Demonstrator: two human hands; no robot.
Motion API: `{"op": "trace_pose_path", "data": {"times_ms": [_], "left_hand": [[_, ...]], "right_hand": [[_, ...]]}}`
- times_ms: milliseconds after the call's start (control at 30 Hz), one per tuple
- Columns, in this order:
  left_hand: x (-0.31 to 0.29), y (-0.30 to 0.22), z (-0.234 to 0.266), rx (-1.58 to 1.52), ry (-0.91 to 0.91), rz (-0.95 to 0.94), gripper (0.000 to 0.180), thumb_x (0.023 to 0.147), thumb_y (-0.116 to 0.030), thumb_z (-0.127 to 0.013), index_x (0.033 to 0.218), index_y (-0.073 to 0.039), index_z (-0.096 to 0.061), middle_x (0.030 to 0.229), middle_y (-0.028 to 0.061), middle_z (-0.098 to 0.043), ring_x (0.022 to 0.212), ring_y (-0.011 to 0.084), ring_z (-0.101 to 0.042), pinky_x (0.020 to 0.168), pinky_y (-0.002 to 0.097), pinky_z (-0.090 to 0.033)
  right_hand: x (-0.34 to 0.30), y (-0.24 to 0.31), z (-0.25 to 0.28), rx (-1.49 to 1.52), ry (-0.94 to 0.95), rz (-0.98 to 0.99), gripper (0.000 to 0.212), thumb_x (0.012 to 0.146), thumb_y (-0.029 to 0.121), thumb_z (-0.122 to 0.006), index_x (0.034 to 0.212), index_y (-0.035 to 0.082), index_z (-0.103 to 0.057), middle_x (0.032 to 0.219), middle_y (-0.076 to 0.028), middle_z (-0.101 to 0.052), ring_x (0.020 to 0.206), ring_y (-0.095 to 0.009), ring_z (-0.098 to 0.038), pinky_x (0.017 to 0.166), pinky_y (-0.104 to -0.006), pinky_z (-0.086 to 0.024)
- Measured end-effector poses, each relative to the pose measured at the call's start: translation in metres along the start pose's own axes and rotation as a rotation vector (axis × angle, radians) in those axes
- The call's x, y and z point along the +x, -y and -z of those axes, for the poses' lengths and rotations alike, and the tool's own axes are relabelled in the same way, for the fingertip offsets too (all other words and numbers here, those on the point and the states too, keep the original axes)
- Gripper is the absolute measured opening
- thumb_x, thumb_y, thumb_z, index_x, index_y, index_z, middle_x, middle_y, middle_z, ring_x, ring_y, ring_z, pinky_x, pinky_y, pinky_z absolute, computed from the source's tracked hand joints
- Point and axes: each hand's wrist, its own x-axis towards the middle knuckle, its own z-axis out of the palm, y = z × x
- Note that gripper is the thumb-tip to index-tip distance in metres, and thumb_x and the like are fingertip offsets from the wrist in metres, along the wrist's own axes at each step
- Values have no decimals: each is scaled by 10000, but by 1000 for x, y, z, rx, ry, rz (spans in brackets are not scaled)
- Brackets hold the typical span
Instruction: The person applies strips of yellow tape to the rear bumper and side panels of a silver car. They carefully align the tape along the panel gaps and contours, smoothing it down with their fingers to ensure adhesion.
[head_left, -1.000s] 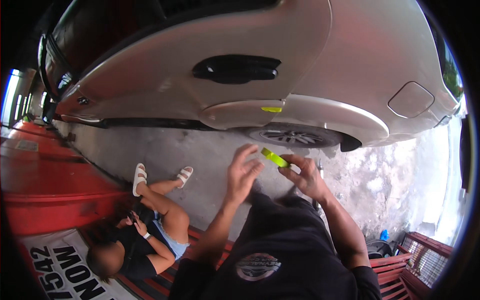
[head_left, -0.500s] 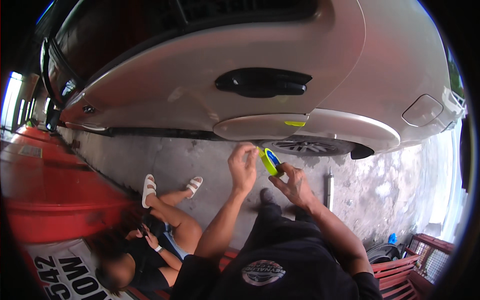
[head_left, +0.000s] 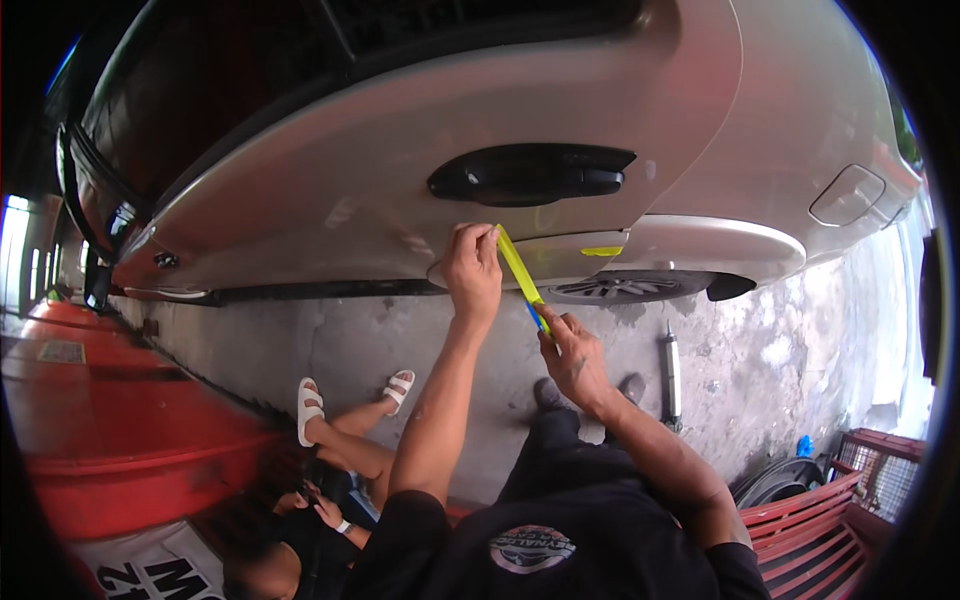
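While the left hand pinches a flat yellow-green tape strip, the right hand grasps its blue-cored roll; beyond the left fingers sits a long black door handle.

The left forearm and right forearm stretch toward a black door handle, converging as they near it. The left hand pinches its fingers together just below the handle, its back showing. The right hand, farther below the handle, curls into a closed grip.
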Motion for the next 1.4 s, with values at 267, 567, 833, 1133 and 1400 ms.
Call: {"op": "trace_pose_path", "data": {"times_ms": [267,567,833,1133,1400], "left_hand": [[28,-7,-2,14,-28,-190,62,964,11,-753,1019,5,-724,964,127,-730,843,311,-719,739,411,-573],[36,-10,-11,15,-38,-242,52,936,49,-764,985,36,-751,895,140,-734,778,301,-713,693,404,-570],[30,-15,-2,-21,-53,-182,46,944,47,-770,987,42,-754,891,136,-738,780,279,-710,696,395,-568],[63,-59,23,-50,-72,-280,32,1019,20,-693,1021,33,-722,968,128,-713,856,271,-697,750,385,-564],[58,-52,27,-59,-62,-188,51,1022,9,-705,1043,54,-717,1034,119,-687,900,225,-687,781,339,-569]], "right_hand": [[16,9,-11,-5,-78,26,521,998,114,-644,1516,126,-590,971,-155,-655,857,-392,-679,746,-506,-569],[26,16,-13,55,-183,91,558,947,-1,-673,1495,71,-602,873,-189,-602,764,-408,-637,699,-511,-523],[25,15,-16,26,-149,78,531,953,60,-648,1483,85,-614,926,-165,-637,786,-399,-654,703,-515,-547],[24,39,-4,18,-192,214,652,930,7,-711,1556,91,-549,867,-150,-589,752,-373,-617,670,-501,-527],[21,36,-5,20,-215,245,654,923,12,-724,1551,78,-553,834,-142,-588,749,-357,-623,661,-487,-542]]}}
